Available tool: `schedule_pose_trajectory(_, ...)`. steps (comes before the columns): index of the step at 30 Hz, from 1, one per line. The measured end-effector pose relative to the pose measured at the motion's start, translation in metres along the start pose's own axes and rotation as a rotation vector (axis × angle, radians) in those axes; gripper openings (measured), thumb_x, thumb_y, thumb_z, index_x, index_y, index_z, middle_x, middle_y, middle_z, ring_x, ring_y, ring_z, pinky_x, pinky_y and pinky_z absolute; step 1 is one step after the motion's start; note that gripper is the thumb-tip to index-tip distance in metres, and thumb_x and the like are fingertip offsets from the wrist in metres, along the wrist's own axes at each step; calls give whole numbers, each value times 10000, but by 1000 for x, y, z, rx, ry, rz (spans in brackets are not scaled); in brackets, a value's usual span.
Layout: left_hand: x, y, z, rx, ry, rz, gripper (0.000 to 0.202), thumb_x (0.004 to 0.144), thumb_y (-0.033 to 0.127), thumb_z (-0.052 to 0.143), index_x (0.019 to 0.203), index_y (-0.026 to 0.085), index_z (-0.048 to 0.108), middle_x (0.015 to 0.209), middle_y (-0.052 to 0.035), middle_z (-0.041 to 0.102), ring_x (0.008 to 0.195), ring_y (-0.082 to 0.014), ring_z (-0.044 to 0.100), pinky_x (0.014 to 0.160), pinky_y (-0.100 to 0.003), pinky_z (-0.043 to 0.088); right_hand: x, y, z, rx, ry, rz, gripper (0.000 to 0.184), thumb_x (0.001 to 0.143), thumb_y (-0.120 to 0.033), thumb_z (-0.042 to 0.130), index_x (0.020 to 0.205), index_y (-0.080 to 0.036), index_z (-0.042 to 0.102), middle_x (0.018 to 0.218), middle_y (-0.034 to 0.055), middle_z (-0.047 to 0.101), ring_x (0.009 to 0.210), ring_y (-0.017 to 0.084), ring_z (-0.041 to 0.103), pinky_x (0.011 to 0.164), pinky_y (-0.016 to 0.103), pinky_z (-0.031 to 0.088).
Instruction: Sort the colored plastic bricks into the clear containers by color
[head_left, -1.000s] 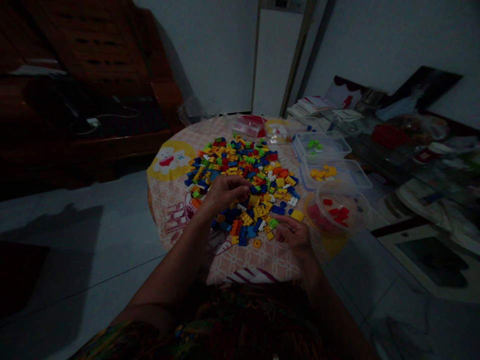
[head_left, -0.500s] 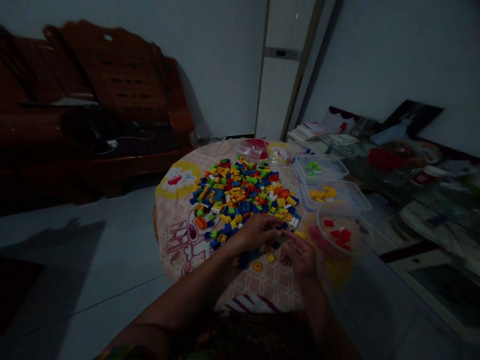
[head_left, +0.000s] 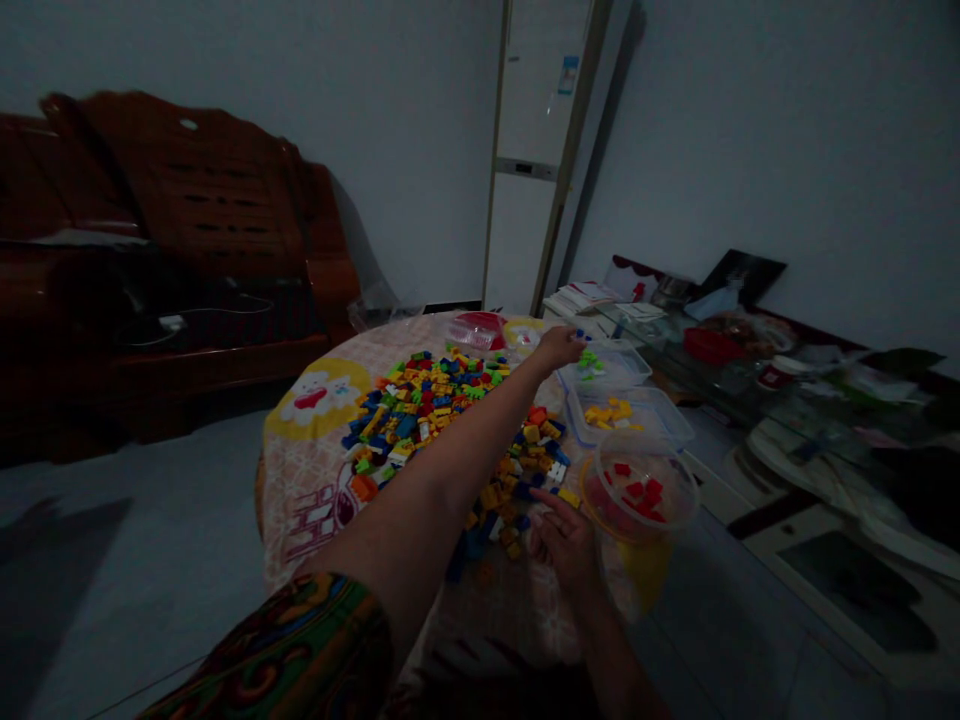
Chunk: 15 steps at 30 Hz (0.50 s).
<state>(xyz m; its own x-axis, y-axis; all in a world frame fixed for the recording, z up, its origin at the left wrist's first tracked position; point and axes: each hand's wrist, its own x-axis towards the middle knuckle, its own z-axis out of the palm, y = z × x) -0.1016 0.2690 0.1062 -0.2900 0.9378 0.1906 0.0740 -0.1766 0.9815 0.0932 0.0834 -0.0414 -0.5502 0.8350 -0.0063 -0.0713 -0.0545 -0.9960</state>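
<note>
The left hand [head_left: 561, 347] has gone from beside the right hand [head_left: 566, 540] to the far right of the desk [head_left: 259, 495], its arm now stretched out across the bricks [head_left: 420, 400]. These lie in a loose, many-coloured pile on the cloth [head_left: 289, 470], partly hidden by that arm. The left fingers are at the row of boxes, next to some blue bricks [head_left: 580, 336] — whether those are held or lie in a box behind, one cannot tell, nor how far the fingers are parted.

The right hand is low over the near right edge of the pile. Its index finger points out above the bricks and the other fingers curl in; whether they grip anything cannot be made out.

Along the right side, one box [head_left: 630, 368] holds green bricks [head_left: 591, 366], the next box [head_left: 664, 415] yellow bricks [head_left: 607, 412], and a round tub [head_left: 688, 500] red bricks [head_left: 636, 492]. A red tray [head_left: 487, 325] sits at the far edge. Beyond stand a wooden sofa [head_left: 210, 210], left, and a cup [head_left: 781, 373], right.
</note>
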Motion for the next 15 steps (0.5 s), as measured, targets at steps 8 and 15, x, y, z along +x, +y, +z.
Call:
schedule_pose_trajectory(8,-131,15,-117,284,-5,136,368,733,266,711,1069,118,709,1014,-91,735,893,-179,679,792,-315,558,-4,-2,-2,-21,-6,7,457,745,-410,674,1104,-128,701,462,-46,561,401,93,445,420,210,368)
schedule_pose_trajectory(15,-258,10,-206,510,330,-31,247,731,326,681,863,126,737,701,-58,710,610,-135,640,568,-231,511,-6,-3,-3,-71,11,8,400,752,-399,696,1059,-144,721,488,-31,579,424,105,481,432,224,385)
